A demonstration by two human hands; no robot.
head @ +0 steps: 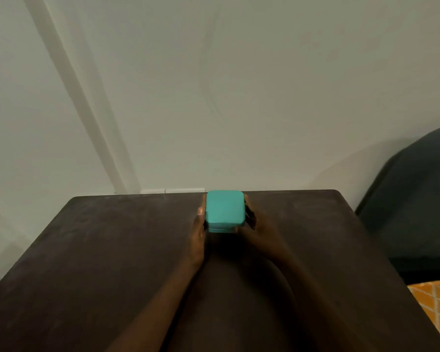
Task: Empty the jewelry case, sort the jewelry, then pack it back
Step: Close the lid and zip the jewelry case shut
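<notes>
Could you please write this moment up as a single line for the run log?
stage: start | case: shut, on table | left hand: grips case's left side | right hand: grips right side | jewelry: none visible

The jewelry case (pixel 224 209) sits at the middle of the table's (pixel 112 250) far edge, close to the wall (pixel 239 85) behind. The left hand (pixel 198 235) holds its left side, the right hand (pixel 258 232) its right — both forearms reach across the tabletop. A chair (pixel 417 204) stands right of the table.
</notes>
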